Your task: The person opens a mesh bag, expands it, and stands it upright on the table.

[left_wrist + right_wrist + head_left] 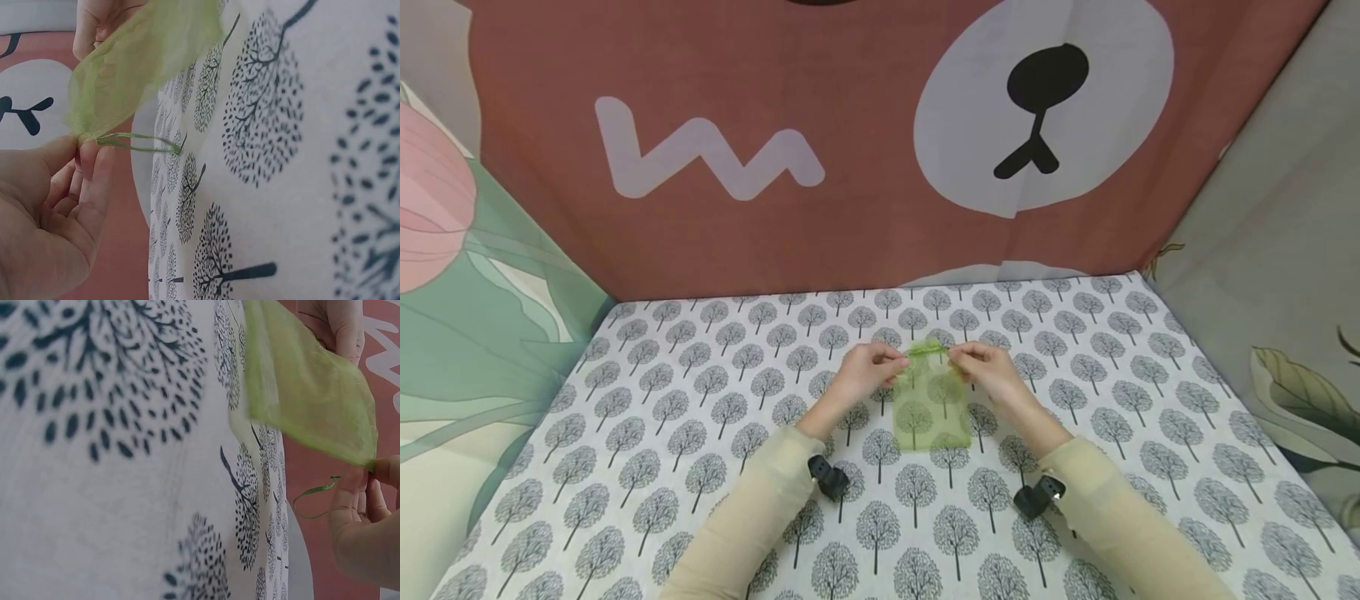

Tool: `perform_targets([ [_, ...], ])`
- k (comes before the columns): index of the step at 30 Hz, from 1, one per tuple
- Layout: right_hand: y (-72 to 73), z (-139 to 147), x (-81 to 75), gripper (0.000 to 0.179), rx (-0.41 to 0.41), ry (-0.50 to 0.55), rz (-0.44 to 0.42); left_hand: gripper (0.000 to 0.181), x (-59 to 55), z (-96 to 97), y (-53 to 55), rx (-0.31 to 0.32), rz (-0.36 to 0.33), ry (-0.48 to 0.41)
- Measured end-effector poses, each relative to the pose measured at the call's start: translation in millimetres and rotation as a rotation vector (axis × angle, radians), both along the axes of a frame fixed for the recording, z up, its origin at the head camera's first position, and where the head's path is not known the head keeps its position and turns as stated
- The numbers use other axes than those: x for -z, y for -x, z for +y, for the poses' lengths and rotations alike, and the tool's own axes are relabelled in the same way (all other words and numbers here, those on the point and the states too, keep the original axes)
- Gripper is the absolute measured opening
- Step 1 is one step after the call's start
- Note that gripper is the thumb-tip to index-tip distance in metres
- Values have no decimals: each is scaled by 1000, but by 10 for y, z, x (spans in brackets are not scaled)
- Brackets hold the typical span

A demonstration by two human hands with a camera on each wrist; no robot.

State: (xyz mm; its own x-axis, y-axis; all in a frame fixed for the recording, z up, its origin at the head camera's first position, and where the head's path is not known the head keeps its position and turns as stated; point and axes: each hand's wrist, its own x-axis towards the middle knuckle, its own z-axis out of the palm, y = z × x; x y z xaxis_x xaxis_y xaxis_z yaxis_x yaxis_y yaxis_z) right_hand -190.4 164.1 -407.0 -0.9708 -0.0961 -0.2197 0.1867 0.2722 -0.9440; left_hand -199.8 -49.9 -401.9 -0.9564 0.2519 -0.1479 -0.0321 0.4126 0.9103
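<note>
A sheer green drawstring pouch (pixel 931 408) hangs between both hands above the tree-print cloth, its gathered top uppermost. My left hand (pixel 868 371) pinches one upper side of it between thumb and forefinger. At the opposite upper side my right hand (pixel 988 371) pinches the pouch in the same way. In the left wrist view a thin green cord loop (pixel 140 142) sticks out beside the left fingertips. Another cord loop (pixel 312 499) dangles near the right fingers in the right wrist view. Whether anything lies inside the pouch I cannot tell, though the tree print shows through it.
The table cloth (pixel 700 433) is white with dark trees. A reddish-brown cartoon backdrop (pixel 865 225) rises behind its far edge. Printed curtains stand at the left (pixel 490 275) and right (pixel 1277 275). Small black devices (pixel 1037 497) sit on the wrists.
</note>
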Motion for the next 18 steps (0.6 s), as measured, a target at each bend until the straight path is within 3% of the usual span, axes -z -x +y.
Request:
perform_targets([
  [5,-8,-9,-11,33,4,0,-4,22,1,-3,-2,2,-17,-49],
  [12,-13,-14,-20,34,-11,31,3,24,-2,0,-3,-47,-105,-189],
  [18,-9,-28,-39,35,-16,2,36,24,-19,-4,1,-62,-131,-220],
])
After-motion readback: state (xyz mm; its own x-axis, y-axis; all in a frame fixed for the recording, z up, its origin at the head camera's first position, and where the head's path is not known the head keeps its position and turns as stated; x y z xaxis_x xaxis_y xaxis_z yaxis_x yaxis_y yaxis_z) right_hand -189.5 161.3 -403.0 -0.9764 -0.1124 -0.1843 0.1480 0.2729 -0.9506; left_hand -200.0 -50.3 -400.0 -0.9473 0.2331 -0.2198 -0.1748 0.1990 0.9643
